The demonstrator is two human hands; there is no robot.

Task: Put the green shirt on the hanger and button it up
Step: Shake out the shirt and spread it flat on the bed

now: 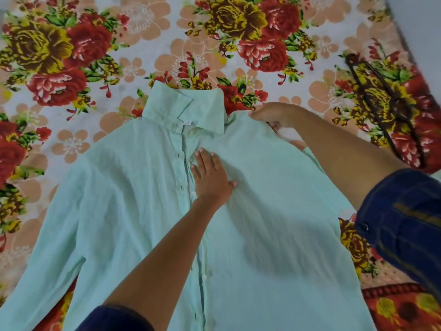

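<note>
The pale green shirt [133, 211] lies flat, front side up, on a flowered bedsheet, collar toward the far side and sleeves spread. Its placket runs down the middle with small buttons showing. My left hand [211, 174] rests flat on the chest just right of the placket, fingers apart, holding nothing. At the shirt's right shoulder seam, beside the collar, my right hand [270, 114] has its fingers curled down onto the fabric; the fingertips are hidden. The dark hanger [386, 108] lies on the sheet at the far right, apart from the shirt.
The flowered bedsheet [167, 48] covers the whole surface. A grey strip shows past its edge at the top right corner. Dark blue rolled-up sleeves cover both my forearms near the frame's bottom and right.
</note>
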